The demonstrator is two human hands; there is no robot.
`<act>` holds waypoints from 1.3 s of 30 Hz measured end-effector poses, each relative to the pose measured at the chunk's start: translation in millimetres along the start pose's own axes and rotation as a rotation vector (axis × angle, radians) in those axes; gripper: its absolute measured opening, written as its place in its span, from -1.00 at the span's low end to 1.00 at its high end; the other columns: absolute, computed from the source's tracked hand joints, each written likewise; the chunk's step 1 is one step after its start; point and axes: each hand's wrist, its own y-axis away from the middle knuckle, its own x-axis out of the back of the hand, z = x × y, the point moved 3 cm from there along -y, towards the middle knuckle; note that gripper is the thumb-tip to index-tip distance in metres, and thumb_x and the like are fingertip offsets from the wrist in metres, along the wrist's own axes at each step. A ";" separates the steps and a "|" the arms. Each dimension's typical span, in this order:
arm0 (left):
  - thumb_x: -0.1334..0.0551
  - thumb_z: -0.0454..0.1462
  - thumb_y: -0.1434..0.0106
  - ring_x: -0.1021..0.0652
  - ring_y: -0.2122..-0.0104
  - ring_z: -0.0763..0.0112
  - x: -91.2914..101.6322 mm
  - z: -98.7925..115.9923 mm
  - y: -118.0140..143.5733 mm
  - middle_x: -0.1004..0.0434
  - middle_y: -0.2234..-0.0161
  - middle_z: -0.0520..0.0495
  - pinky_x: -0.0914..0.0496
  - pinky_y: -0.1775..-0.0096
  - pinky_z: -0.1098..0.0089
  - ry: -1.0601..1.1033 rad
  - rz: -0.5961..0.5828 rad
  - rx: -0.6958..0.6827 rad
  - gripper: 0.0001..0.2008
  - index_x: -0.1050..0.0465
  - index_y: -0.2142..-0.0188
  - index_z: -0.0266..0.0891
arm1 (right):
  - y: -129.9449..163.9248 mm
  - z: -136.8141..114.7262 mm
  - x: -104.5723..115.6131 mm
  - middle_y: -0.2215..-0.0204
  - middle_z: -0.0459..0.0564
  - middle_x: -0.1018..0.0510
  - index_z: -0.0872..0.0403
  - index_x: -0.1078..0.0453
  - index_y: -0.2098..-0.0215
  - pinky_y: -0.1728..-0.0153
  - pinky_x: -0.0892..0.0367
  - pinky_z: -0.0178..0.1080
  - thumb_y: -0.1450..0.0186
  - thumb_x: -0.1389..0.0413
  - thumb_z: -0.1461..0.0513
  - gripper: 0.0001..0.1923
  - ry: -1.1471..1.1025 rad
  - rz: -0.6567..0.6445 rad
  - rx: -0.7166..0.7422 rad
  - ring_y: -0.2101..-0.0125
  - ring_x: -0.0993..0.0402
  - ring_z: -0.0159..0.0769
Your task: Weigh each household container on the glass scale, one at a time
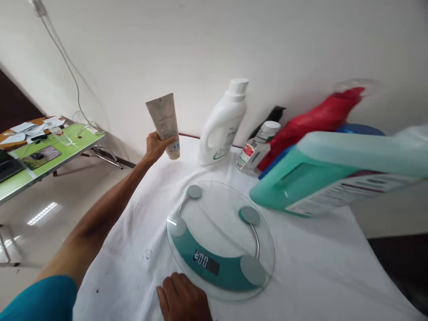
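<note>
My left hand [155, 148], reaching to the far left of the table, is closed around the lower part of a grey-beige squeeze tube [164, 117]. The tube is cap down and slightly tilted; whether its cap touches the cloth I cannot tell. In front of me lies a round glass weighing scale [220, 232] with a teal band and a lit display [206, 262] that seems to read zeros. My right hand [184, 298] rests by the scale's near edge with its fingers curled in, and nothing shows in it.
Along the wall stand a white detergent bottle [224, 122], a small clear bottle [257, 149], a black bottle [269, 120], a red bottle [310, 118] and a large green jug [334, 174]. A white cloth [133, 263] covers the table. A green table [63, 147] stands left.
</note>
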 end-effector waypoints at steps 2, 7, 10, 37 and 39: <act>-0.51 -0.19 -0.03 -0.69 0.17 0.14 10.1 31.5 30.3 -0.73 0.19 -0.14 -0.60 0.09 0.20 0.095 -0.079 -0.063 -0.65 -0.68 0.21 -0.34 | -3.4 -1.8 2.0 0.52 -0.09 -0.40 0.01 -0.26 0.41 0.53 -0.05 -0.17 -0.45 0.05 0.37 -0.73 -0.061 0.002 0.009 0.52 -0.37 -0.30; -0.51 -0.18 -0.06 -0.71 0.16 0.11 -3.7 88.5 112.3 -0.74 0.18 -0.13 -0.62 0.06 0.13 0.188 -0.328 -0.089 -0.68 -0.69 0.21 -0.30 | -5.2 -1.6 6.3 0.49 -0.11 -0.41 0.01 -0.22 0.40 0.47 -0.05 -0.21 -0.48 0.03 0.34 -0.72 -0.046 -0.033 -0.014 0.49 -0.35 -0.33; -0.51 -0.19 -0.07 -0.72 0.15 0.11 -28.6 93.4 151.7 -0.74 0.15 -0.14 -0.63 0.07 0.13 0.188 -0.440 -0.063 -0.68 -0.68 0.19 -0.29 | -3.4 -0.8 2.8 0.49 -0.12 -0.42 0.01 -0.22 0.40 0.45 -0.04 -0.21 -0.48 0.00 0.32 -0.74 -0.013 -0.057 0.010 0.48 -0.34 -0.34; -0.11 0.16 -0.40 -0.52 0.40 0.38 9.8 10.6 179.3 -0.51 0.41 -0.07 -0.42 0.34 0.38 0.132 -0.042 0.068 -0.49 -0.51 0.28 -0.23 | -6.0 -2.4 1.9 0.51 -0.13 -0.41 0.04 -0.31 0.39 0.45 -0.09 -0.23 -0.47 -0.10 0.30 -0.76 0.064 -0.137 -0.002 0.47 -0.33 -0.36; -0.09 0.18 -0.39 -0.44 0.47 0.42 10.9 -9.9 181.1 -0.39 0.48 0.00 -0.37 0.39 0.39 0.122 0.002 0.128 -0.46 -0.48 0.31 -0.22 | -4.8 -2.4 1.4 0.50 -0.13 -0.41 0.04 -0.30 0.39 0.45 -0.10 -0.23 -0.47 -0.10 0.30 -0.76 0.066 -0.120 0.004 0.48 -0.33 -0.36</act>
